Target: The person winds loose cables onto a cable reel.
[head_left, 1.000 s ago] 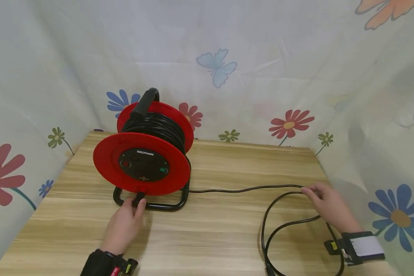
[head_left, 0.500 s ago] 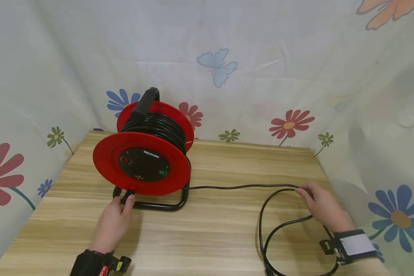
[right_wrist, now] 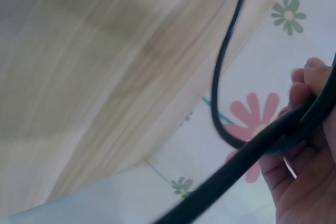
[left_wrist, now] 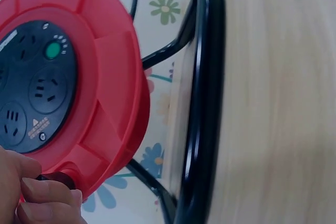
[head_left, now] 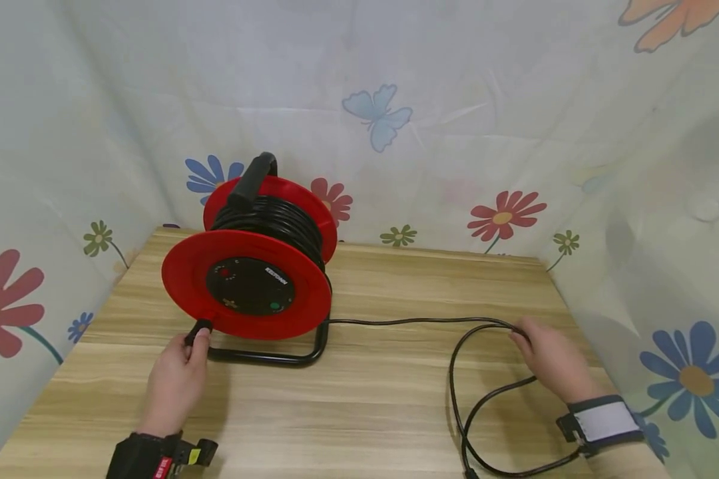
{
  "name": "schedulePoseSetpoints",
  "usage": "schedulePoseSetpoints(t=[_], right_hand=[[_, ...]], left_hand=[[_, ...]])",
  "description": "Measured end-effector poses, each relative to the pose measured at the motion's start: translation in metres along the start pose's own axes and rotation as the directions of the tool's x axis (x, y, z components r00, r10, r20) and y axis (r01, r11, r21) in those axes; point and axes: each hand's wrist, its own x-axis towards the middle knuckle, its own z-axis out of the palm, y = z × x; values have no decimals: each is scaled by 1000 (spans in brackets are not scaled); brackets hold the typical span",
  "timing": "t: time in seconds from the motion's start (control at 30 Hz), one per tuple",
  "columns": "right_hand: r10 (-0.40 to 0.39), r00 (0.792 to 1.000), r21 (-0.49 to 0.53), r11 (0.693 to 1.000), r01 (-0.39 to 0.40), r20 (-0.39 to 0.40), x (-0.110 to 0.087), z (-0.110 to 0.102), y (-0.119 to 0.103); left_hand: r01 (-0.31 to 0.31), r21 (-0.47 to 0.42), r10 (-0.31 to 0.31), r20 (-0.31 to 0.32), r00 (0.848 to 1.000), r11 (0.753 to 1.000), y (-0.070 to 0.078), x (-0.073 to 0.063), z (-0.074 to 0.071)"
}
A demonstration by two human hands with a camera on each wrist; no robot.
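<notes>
Gripping the knob (head_left: 199,328) of the cable reel (head_left: 250,286) near its tubular stand (head_left: 263,358), the left hand (head_left: 176,379) sits apart from the right hand (head_left: 554,356), which holds looped cable (right_wrist: 226,174) before floral sheeting (head_left: 431,159).

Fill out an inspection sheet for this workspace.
Surface: wood-grain tabletop, pale and streaked.
Job's things: red cable reel with a black socket panel, standing on a black tubular frame.
Clutter: nothing seen.
Hands: left hand grips the reel's black crank knob; right hand holds the black cable.
Cables: much wound on the reel; one length runs to the right hand, with loose loops nearby.
Surroundings: flower-print fabric backdrop behind and at both sides.
</notes>
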Motion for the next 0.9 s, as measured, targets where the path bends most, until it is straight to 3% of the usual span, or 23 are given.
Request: schedulePoseSetpoints(t=[0.23,0.4,0.67,0.9], right_hand=[[6,1000,-116,993,-6,3,-9,3,24],[52,998,-107,993,-50,17,-20,5,36],[22,1000,-75,997,-20,14,-16,7,29],[20,1000,-26,999,-20,10,-14,13,22]], left_hand=[[4,-8,-4,1,1000,1000,3,1,-6],[24,-29,-24,-19,1000,999,4,1,-10],[-7,-94,-3,-105,994,996,5,4,-18],[-51,-78,39,-141,989,996,16,6,-29]])
